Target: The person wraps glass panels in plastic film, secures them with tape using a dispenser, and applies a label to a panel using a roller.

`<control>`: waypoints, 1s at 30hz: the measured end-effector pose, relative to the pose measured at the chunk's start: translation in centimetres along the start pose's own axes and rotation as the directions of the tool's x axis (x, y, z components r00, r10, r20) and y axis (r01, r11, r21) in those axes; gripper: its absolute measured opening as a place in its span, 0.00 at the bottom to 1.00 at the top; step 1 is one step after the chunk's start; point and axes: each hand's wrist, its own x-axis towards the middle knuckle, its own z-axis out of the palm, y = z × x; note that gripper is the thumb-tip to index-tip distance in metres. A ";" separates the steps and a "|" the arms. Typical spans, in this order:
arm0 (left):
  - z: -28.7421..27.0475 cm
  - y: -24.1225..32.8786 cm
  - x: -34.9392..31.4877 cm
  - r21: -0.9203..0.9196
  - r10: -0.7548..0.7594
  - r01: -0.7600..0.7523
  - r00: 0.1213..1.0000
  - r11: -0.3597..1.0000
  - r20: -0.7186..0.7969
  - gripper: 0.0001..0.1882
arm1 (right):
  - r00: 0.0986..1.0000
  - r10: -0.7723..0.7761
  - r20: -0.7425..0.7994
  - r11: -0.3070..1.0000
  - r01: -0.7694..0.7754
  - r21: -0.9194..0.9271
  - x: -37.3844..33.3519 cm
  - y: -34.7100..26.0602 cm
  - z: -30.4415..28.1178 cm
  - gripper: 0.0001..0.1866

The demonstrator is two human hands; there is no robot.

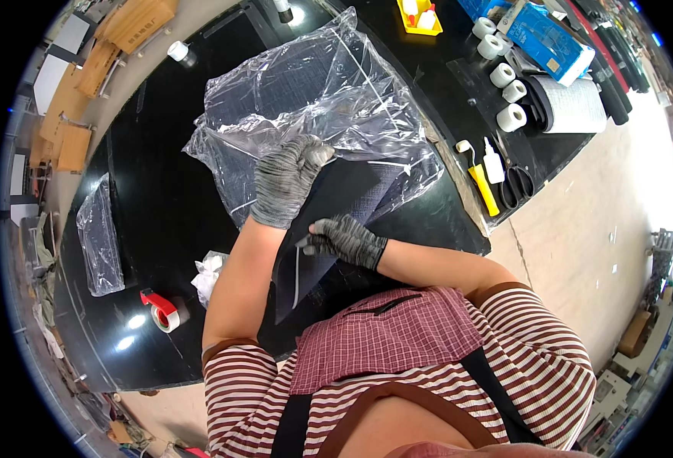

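Observation:
A clear crinkled plastic bag lies over a dark blue woven sheet on the black table. My left hand, in a grey knitted glove with bare fingertips, is closed on the bag's near edge; whether it also grips the sheet is hidden. Nearer to me, part of the sheet is turned up, showing a plain black face. My right hand, gloved in darker grey, has its fingers curled together at the top of a narrow white strip. The strip runs down along the sheet, and its fixing cannot be made out.
On the left of the black table lie another plastic bag, a red tape dispenser and crumpled white material. To the right are a yellow-handled roller, a white bottle, black scissors and several white rolls.

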 end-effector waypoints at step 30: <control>-8.9 -9.3 -8.5 0.370 -0.178 0.363 0.876 0.855 -0.449 0.07 | 0.837 -0.500 -0.222 0.865 0.494 -0.087 5.6 -11.8 -0.5 0.07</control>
